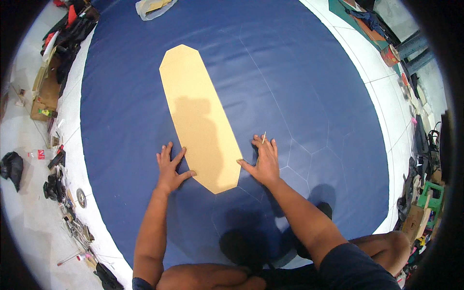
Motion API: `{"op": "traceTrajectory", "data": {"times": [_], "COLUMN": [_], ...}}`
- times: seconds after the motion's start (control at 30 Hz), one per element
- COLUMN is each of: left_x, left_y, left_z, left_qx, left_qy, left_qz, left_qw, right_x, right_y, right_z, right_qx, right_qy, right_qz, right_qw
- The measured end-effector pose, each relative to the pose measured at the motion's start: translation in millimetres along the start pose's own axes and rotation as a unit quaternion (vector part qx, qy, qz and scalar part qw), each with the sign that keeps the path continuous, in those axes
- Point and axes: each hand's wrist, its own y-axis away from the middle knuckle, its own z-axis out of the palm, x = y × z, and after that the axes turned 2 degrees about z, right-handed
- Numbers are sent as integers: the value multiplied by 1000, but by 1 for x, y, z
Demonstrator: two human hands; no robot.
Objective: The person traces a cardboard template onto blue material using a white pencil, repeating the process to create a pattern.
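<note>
A long yellow-tan cardboard template [197, 111] with angled ends lies flat and slanted on a large blue sheet [125, 121]. My left hand [170, 169] is open, fingers spread, its thumb and a fingertip touching the template's left edge near the close end. At the opposite edge, my right hand [266, 162] rests its thumb on the template's right corner. A thin pale stick [264, 137], perhaps a marking tool, sits between the fingers of that hand; its lower part is hidden. Faint light outlines [270, 89] with angled ends are drawn on the sheet right of the template.
A clear plastic bag [154, 8] with tan pieces lies at the sheet's far edge. Tools and scraps line the tiled floor on the left, near a black bag [12, 169]. Along the right stand a green plastic stool [430, 200] and a red can [389, 55]. My knees are at the near edge.
</note>
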Motion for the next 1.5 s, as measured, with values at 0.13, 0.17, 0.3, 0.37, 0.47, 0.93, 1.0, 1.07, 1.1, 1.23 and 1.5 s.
{"op": "traceTrajectory", "data": {"times": [0.13, 0.17, 0.3, 0.37, 0.47, 0.93, 1.0, 1.07, 1.1, 1.23, 1.5], "left_x": [4, 3, -1, 0, 2, -4, -6, -4, -3, 2, -3], "left_y": [0, 0, 0, 1, 0, -1, 0, 1, 0, -1, 0], "left_z": [-1, -1, 1, 1, 0, 6, 7, 7, 6, 3, 7], "left_qx": [-11, -11, -1, -4, -4, 3, 10, 7, 6, -3, 8], "left_qy": [-2, -1, -1, -3, 0, -16, -22, -16, -13, -26, -21], "left_qz": [-9, -9, 1, -3, -2, 5, 8, 5, 4, -1, 3], "left_qw": [1000, 1000, 1000, 1000, 1000, 1000, 1000, 1000, 1000, 1000, 1000], "right_x": [-1, -1, -1, 0, 0, 1, 1, 2, 3, 3, 3], "right_y": [2, 2, 2, 1, 1, 0, 0, 0, 1, 1, 1], "right_z": [-2, -2, -1, 0, -1, -1, 1, 2, 2, 2, 3], "right_qx": [8, 9, 10, 9, 2, -2, -3, 8, 15, 10, 22], "right_qy": [11, 9, 10, 10, 15, 19, 20, 17, 15, 15, 9], "right_qz": [-6, -7, -8, -10, -6, -3, -7, -11, -14, -7, -19], "right_qw": [1000, 1000, 1000, 1000, 1000, 1000, 1000, 1000, 1000, 1000, 1000]}}
